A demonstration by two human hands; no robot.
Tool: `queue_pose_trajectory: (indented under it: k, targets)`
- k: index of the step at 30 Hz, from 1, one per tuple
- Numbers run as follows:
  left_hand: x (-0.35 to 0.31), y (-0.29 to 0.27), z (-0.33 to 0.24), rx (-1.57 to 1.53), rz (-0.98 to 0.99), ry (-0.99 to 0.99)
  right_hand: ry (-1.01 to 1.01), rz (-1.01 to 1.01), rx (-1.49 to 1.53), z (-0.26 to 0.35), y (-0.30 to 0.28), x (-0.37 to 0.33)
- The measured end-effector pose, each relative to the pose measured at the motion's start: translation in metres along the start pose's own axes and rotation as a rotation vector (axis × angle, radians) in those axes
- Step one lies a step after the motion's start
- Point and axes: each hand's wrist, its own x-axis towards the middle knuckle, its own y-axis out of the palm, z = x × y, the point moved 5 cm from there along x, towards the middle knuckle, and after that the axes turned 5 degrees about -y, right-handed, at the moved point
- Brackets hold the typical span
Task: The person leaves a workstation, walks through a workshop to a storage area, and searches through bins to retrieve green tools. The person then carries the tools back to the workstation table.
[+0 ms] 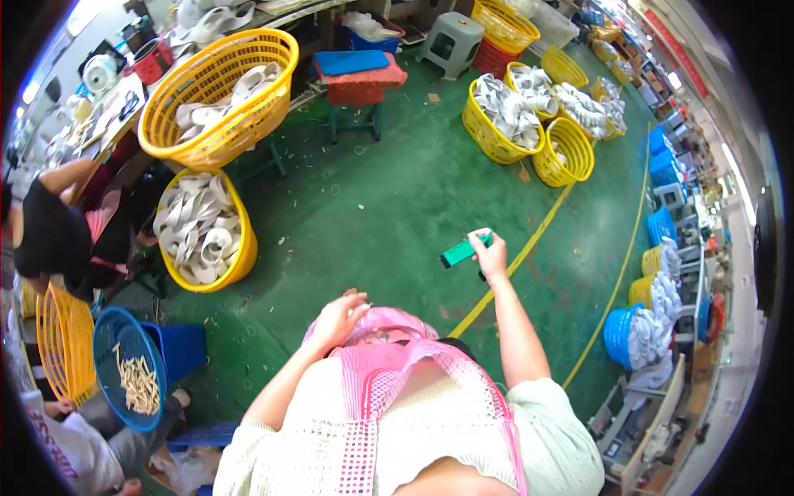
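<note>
Out in front on the right, my right hand (pixel 490 255) is closed round a green, box-shaped handheld object (pixel 466 250) with a dark end. It is held above the green floor. I cannot make out its exact kind. Close to my body, my left hand (pixel 337 321) is beside the pink checked apron (pixel 376 372), its fingers curled. A small whitish bit shows at those fingertips, too small to name.
A large yellow basket (pixel 157 136) and a yellow tub (pixel 245 256) hold pale curved pieces at left. Nearby are a blue basin (pixel 103 351) of sticks and a seated person (pixel 54 231). More yellow baskets (pixel 484 136) and a grey stool (pixel 453 41) stand ahead; a workbench row lines the right.
</note>
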Motion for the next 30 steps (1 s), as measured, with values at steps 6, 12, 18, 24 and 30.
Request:
queue_pose_trajectory:
  k: [6,12,18,24,30]
  targets:
    - [0.247,-0.095,-0.079,0.23,-0.054,0.217,0.186,-0.047,-0.14,-0.042,-0.032,0.143]
    - [0.504,-0.124,-0.077,0.184,-0.194,0.118,0.34,-0.219,-0.143,-0.129,-0.063,0.351]
    - [0.703,-0.141,-0.065,0.042,-0.257,-0.133,0.127,0.037,-0.176,-0.075,-0.003,0.625]
    - [0.907,-0.173,-0.032,0.158,-0.395,-0.25,0.056,0.227,-0.173,-0.049,0.059,0.824]
    - [1.088,-0.189,0.063,0.312,-0.599,-0.322,0.24,0.309,-0.364,-0.12,0.076,0.923]
